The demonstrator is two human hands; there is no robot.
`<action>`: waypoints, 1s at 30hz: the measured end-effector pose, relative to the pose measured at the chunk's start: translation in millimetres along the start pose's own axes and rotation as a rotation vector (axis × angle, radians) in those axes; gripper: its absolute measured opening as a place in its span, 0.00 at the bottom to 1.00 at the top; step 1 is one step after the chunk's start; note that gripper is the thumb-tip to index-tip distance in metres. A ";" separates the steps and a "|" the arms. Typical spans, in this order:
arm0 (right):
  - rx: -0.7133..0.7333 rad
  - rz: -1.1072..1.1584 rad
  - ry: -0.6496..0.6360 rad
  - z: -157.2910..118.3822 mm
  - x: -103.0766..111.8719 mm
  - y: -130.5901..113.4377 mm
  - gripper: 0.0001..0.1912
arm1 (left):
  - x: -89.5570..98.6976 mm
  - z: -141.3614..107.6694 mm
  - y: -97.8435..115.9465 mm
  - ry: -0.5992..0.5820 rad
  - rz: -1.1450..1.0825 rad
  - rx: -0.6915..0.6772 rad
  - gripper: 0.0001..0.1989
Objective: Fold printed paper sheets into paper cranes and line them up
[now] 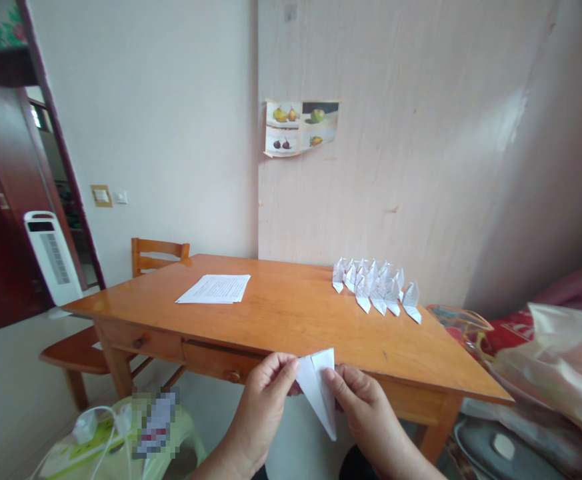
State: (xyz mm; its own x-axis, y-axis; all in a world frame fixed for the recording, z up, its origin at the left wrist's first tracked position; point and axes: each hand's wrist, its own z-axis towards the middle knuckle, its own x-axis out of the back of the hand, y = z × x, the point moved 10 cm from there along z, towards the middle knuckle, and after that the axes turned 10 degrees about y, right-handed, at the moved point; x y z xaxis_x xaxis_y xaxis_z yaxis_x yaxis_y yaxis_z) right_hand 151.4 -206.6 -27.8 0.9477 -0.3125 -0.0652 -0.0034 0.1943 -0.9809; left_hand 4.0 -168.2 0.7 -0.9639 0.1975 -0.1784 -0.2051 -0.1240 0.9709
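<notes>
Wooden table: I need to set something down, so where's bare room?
The widest bare patch of the wooden table lies between the printed sheets and the folded paper pieces; another, left of the sheets. Those pieces crowd the far right; at the near side, the left hand and right hand hold a paper triangle.

- Before the table, the paper hides some fingertips of the left hand and right hand.
- On the table, print on the sheets is too small to read; folded pieces partly hide one another.
- Below the table's left, a pixelated item is unrecognisable.
- Right of the table, a bag is cut off.
</notes>
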 end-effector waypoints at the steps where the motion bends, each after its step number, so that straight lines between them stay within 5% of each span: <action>1: -0.004 0.000 0.000 0.4 0.0 1.4 0.23 | 0.8 1.0 -2.5 0.002 -0.011 0.009 0.16; 9: 0.013 0.002 -0.036 -2.7 -3.2 5.7 0.22 | 9.6 6.5 -18.0 0.038 -0.052 0.051 0.18; 30: -0.008 -0.067 -0.035 1.2 -4.6 12.5 0.24 | 6.2 12.4 -17.5 0.045 -0.080 0.051 0.15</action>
State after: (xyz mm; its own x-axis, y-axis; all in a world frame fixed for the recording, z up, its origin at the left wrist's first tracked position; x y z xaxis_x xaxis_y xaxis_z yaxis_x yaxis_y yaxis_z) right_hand 147.4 -201.6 -39.6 0.9563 -0.2923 0.0072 0.0584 0.1669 -0.9842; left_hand 3.7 -152.7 -15.4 -0.9517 0.1611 -0.2615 -0.2738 -0.0595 0.9599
